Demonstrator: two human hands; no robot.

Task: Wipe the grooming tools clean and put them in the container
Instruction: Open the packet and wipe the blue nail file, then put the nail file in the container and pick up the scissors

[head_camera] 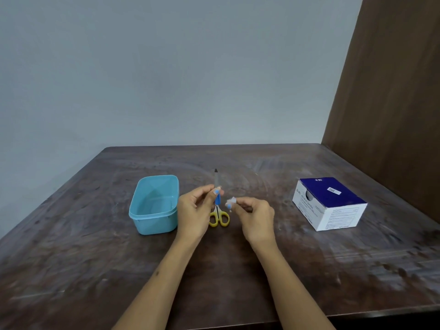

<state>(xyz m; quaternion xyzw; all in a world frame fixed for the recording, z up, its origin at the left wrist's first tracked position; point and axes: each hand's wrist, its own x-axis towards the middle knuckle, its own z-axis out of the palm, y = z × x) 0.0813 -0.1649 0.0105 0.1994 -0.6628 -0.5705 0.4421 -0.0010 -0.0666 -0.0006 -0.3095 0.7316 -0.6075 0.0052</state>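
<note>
Container (154, 206) left on table (95, 270), scissors (219, 217) centre, box (329, 203) right, well apart.

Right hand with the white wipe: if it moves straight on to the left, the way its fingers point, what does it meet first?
Most likely the nail file that the left hand holds upright; the right hand pinches the wipe just beside it. Depth is unclear.
</note>
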